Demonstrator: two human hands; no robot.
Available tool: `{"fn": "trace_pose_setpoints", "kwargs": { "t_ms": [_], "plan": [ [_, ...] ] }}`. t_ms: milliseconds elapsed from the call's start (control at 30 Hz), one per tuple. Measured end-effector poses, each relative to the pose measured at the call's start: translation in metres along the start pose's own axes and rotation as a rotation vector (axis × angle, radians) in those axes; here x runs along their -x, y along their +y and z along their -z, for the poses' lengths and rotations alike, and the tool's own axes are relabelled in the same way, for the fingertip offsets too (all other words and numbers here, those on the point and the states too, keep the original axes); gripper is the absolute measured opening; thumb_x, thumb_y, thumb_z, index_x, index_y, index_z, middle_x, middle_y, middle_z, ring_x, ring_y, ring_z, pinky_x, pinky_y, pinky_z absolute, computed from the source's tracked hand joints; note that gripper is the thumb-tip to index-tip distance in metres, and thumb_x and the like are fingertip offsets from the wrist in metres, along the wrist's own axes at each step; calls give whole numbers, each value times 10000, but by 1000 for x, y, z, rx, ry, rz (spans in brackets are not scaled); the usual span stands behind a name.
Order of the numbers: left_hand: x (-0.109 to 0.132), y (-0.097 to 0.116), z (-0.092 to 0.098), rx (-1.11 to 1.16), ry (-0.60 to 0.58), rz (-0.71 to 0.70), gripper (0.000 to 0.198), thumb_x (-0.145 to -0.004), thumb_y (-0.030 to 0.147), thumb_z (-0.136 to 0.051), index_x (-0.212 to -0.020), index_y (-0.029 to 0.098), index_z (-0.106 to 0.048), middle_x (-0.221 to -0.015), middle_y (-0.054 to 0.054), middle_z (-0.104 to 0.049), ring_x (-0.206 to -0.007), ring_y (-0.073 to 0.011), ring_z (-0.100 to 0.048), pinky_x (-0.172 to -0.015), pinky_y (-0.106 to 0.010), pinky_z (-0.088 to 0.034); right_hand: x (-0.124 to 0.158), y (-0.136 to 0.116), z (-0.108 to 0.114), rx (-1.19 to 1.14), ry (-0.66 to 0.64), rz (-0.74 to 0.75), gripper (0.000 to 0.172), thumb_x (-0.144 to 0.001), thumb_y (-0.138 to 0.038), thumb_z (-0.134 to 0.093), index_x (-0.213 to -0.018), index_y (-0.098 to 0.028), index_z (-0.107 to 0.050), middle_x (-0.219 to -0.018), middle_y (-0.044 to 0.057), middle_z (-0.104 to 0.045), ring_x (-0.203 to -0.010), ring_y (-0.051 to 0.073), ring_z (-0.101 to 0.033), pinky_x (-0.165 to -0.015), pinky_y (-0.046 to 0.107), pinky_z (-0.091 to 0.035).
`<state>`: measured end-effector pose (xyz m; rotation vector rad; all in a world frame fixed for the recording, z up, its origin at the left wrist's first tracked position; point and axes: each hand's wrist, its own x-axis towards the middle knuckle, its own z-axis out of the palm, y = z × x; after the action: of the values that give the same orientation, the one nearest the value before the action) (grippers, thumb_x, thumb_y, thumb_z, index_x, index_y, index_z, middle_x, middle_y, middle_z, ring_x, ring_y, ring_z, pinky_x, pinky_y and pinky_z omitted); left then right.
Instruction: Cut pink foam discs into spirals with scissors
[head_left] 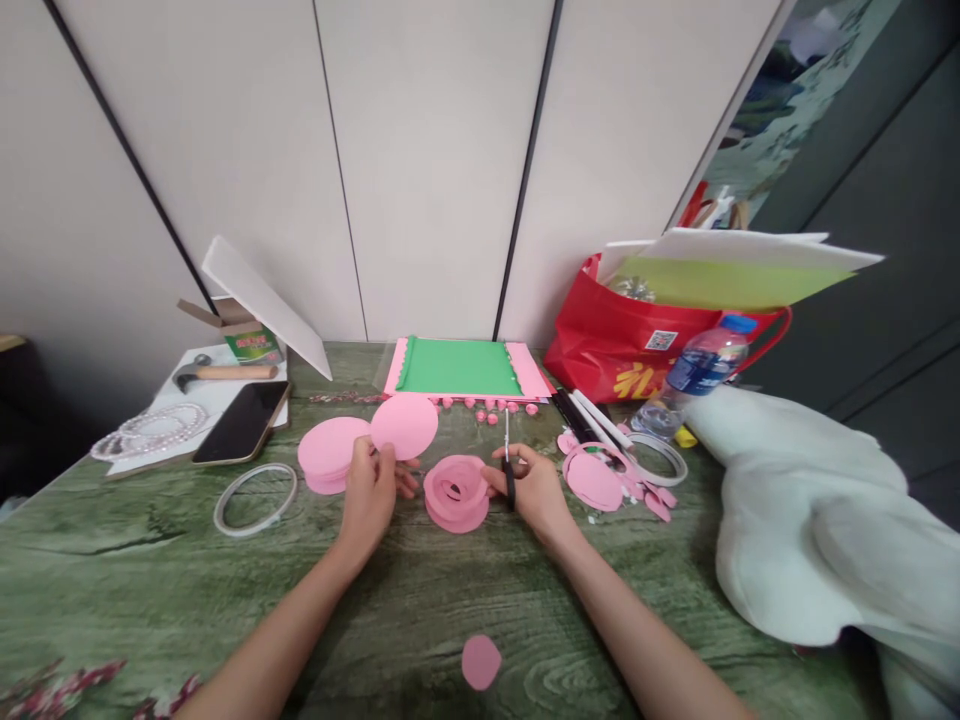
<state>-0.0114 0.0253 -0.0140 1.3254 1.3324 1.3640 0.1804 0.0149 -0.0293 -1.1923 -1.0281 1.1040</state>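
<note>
Between the thumb and fingers of my left hand (pixel 373 487) is a pink paper circle (pixel 406 425), raised above the table. Just left of it lies a stack of pink paper circles (pixel 328 452). My right hand (pixel 535 487) has scissors (pixel 509 470) in it, their blades pointing away from me. Its fingertips reach the right edge of a pile of spiral-cut pink paper (pixel 457 494), which sits between my hands. A small pink paper piece (pixel 481 661) lies nearer to me.
Small pink rolled flowers (pixel 491 406) lie before green paper (pixel 457 367). Pink scraps (pixel 596 480), a tape roll (pixel 660 458), a bottle (pixel 701 370) and a red bag (pixel 600 335) are right. A phone (pixel 244 422), hammer (pixel 225 372) and another tape roll (pixel 218 515) are left.
</note>
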Motion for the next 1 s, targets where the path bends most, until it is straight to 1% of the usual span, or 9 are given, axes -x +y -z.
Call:
{"fn": "trace_pose_setpoints", "kwargs": {
  "t_ms": [167, 267, 333, 433, 533, 700, 833, 933, 1000],
  "plan": [
    [0, -3, 1, -3, 5, 42, 142, -836, 315, -425, -795, 235, -315, -648, 19, -616, -420, -142, -562, -319, -229, -379, 2, 3, 4, 159, 83, 87, 241, -513, -282, -776, -668, -205, -607, -430, -43, -580, -433, 178, -559, -432, 253, -399],
    [-1, -2, 1, 30, -4, 37, 149, -834, 336, -436, -801, 229, -338, -615, 26, -612, -428, -143, -563, -340, -235, -392, 4, -1, 5, 227, 181, 160, 238, -552, -284, -748, -740, -222, -615, -561, -24, -630, -560, 189, -590, -525, 270, -429],
    [-1, -1, 0, 61, -20, 31, 155, -829, 352, -444, -812, 226, -356, -613, 27, -618, -434, -146, -568, -353, -244, -406, 5, -4, 3, 235, 204, 237, 279, -585, -297, -735, -816, -222, -599, -643, -10, -649, -631, 190, -602, -597, 286, -446],
    [1, 3, -2, 106, -39, 26, 178, -813, 371, -466, -821, 226, -364, -642, 22, -635, -449, -154, -583, -365, -260, -428, 6, -5, -3, 98, 55, 246, 302, -647, -352, -705, -865, -209, -552, -636, -7, -646, -591, 175, -609, -584, 287, -460],
    [5, 8, -5, 177, -88, 36, 216, -784, 370, -518, -859, 215, -388, -659, 16, -648, -455, -156, -593, -377, -263, -441, 8, -3, -9, 19, -86, 182, 324, -619, -380, -736, -820, -195, -562, -599, -9, -636, -547, 169, -608, -541, 276, -467],
    [15, 20, -8, 318, -287, 75, 254, -771, 357, -559, -915, 197, -423, -522, 47, -614, -404, -145, -570, -378, -240, -433, 17, -6, -17, -95, -206, 144, 346, -619, -383, -749, -852, -194, -577, -629, -12, -636, -587, 160, -604, -586, 279, -474],
    [21, 24, -9, 295, -373, 51, 216, -765, 337, -584, -855, 189, -456, -485, 40, -611, -394, -141, -569, -385, -238, -454, 23, -11, -19, -180, -145, 141, 340, -606, -349, -762, -847, -192, -579, -669, -19, -611, -604, 137, -573, -587, 259, -467],
    [23, 24, -11, 235, -390, 50, 227, -738, 340, -616, -851, 168, -521, -556, 3, -655, -400, -144, -581, -370, -242, -464, 24, -15, -18, -153, -64, 163, 323, -582, -336, -772, -803, -195, -582, -657, -30, -583, -572, 120, -534, -536, 236, -450],
    [24, 23, -12, 188, -428, 72, 212, -737, 351, -613, -764, 143, -582, -524, -19, -647, -378, -142, -570, -347, -235, -451, 24, -17, -18, -124, -25, 179, 315, -571, -328, -778, -780, -201, -579, -627, -41, -570, -548, 115, -517, -519, 231, -442]
  ]
}}
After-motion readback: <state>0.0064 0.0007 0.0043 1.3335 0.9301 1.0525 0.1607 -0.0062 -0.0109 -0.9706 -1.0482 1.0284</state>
